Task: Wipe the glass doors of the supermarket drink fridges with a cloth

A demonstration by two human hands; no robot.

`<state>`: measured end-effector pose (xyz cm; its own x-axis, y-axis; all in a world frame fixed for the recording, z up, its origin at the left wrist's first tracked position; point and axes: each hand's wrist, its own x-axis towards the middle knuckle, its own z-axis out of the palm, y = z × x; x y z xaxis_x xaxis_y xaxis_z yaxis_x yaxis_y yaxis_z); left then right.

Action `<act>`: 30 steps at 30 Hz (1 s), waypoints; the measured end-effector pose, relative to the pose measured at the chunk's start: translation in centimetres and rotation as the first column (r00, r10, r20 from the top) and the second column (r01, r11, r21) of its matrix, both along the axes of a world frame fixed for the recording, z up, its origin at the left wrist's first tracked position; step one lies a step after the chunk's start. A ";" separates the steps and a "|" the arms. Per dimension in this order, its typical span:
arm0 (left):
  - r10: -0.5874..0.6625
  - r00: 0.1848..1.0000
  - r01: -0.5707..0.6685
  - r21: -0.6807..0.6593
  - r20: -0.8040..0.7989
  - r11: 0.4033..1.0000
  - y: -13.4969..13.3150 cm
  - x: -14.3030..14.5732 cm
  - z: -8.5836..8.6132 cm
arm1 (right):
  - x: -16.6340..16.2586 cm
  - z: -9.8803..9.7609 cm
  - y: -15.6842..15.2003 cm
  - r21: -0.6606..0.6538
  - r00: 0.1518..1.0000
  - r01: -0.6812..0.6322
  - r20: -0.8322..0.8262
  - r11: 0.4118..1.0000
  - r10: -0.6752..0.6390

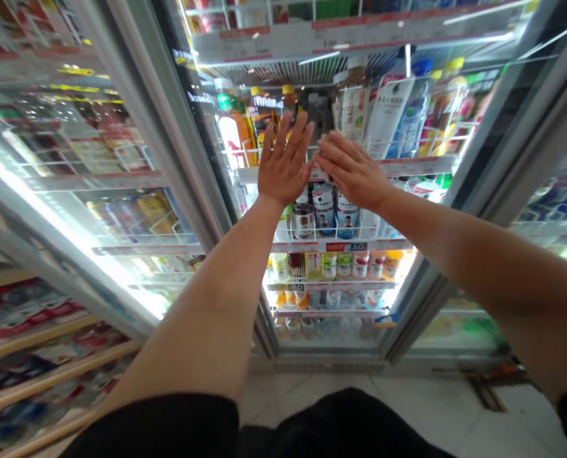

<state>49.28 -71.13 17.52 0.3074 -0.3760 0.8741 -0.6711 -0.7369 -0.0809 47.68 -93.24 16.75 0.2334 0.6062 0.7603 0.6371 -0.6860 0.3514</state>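
Both my arms reach forward toward a glass-fronted drinks fridge (274, 343). My left hand (286, 162) holds nothing; its fingers are spread and point up, its back toward me. Beside it, my right hand (353, 168) has its fingers stretched out toward the left hand, with nothing visible in it. The fingertips of the right come close to the left thumb; I cannot tell whether they touch, or whether either hand presses on the glass. Beyond the hands stand a brown tea bottle (353, 105), a blue-labelled bottle (410, 121) and an orange drink bottle (238, 127).
Lower shelves carry white-and-blue bottles (324, 208) and small cups (328, 264). Metal door frames (178, 127) divide this fridge from neighbouring ones. Wooden-edged shelves (40, 375) with packaged goods stand at the left. Pale floor tiles (407, 401) lie below.
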 end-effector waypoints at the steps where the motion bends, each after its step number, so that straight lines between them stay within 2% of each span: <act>1: -0.013 1.000 0.012 0.002 0.003 1.000 0.1 0.1 -0.1 | 0.2 0.6 -0.4 0.028 1.000 -0.004 0.030 1.000 0.003; 4: 0.008 0.999 -0.009 0.021 0.040 1.000 0.2 0.1 -0.2 | 1.0 1.9 -1.6 0.236 0.991 -0.034 0.134 0.971 0.002; 6: 0.056 0.996 -0.059 0.036 0.073 0.998 0.1 0.0 -0.3 | 1.2 1.3 -2.0 0.282 0.988 -0.059 0.151 0.958 0.016; 7: 0.085 0.993 -0.089 0.041 0.085 0.995 0.1 -0.1 -0.3 | 1.1 0.5 -2.1 0.229 0.990 -0.070 0.132 0.971 0.040; 9: 0.138 0.986 -0.143 0.049 0.090 0.988 0.0 -0.2 -0.3 | 0.8 -1.3 -2.2 -0.001 0.993 -0.108 0.052 0.994 0.108; 11: 0.186 0.979 -0.191 0.057 0.087 0.980 -0.1 -0.1 -0.3 | 0.4 -2.6 -2.5 -0.198 0.989 -0.144 -0.010 0.969 0.145; 12: 0.208 0.974 -0.214 0.063 0.086 0.975 -0.1 -0.1 -0.3 | 0.3 -2.9 -2.8 -0.222 0.989 -0.143 -0.005 0.965 0.145; 13: 0.229 0.969 -0.235 0.069 0.090 0.969 0.0 0.0 -0.3 | 0.3 -3.1 -3.1 -0.186 0.991 -0.125 0.022 0.975 0.132; 15: 0.259 0.959 -0.268 0.080 0.112 0.960 0.0 0.2 -0.4 | 0.5 -3.3 -3.9 0.005 0.992 -0.076 0.103 0.997 0.075; 17: 0.256 0.956 -0.270 0.090 0.141 0.959 0.1 0.3 -0.4 | 0.8 -3.8 -4.6 0.161 0.988 -0.053 0.150 0.986 0.029; 18: 0.247 0.957 -0.263 0.090 0.154 0.961 0.2 0.3 -0.4 | 0.9 -4.2 -4.8 0.164 0.987 -0.063 0.155 0.984 0.037; 19: 0.239 0.957 -0.256 0.089 0.164 0.963 0.2 0.3 -0.4 | 1.0 -4.7 -5.0 0.112 0.986 -0.086 0.149 0.990 0.069; 22: 0.229 0.961 -0.242 0.073 0.154 0.968 0.2 0.0 -0.3 | 1.0 -5.2 -5.3 -0.153 0.977 -0.170 0.104 0.973 0.187; 23: 0.222 0.965 -0.233 0.065 0.137 0.970 0.1 -0.1 -0.2 | 1.0 -4.9 -5.3 -0.179 0.975 -0.177 0.105 0.968 0.198; 24: 0.210 0.970 -0.218 0.056 0.119 0.974 0.1 -0.1 -0.2 | 1.1 -4.4 -5.3 -0.152 0.975 -0.169 0.121 0.974 0.188; 26: 0.185 0.978 -0.189 0.038 0.096 0.981 0.1 0.0 -0.2 | 1.2 -3.5 -5.2 0.015 0.975 -0.135 0.179 0.991 0.130; 28: 0.185 0.977 -0.190 0.044 0.105 0.981 0.2 0.3 -0.2 | 1.4 -3.4 -4.8 0.157 0.969 -0.115 0.236 0.981 0.075; 29: 0.194 0.974 -0.201 0.054 0.118 0.978 0.3 0.5 -0.2 | 1.5 -3.9 -4.5 0.165 0.964 -0.113 0.258 0.980 0.068; 30: 0.205 0.970 -0.215 0.064 0.133 0.975 0.3 0.7 -0.3 | 1.6 -4.5 -4.1 0.112 0.958 -0.119 0.275 0.987 0.085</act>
<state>50.00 -70.81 17.26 0.2767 -0.3829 0.8814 -0.4832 -0.8482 -0.2168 49.24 -97.33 12.23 -0.0484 0.5113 0.8580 0.5999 -0.6720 0.4342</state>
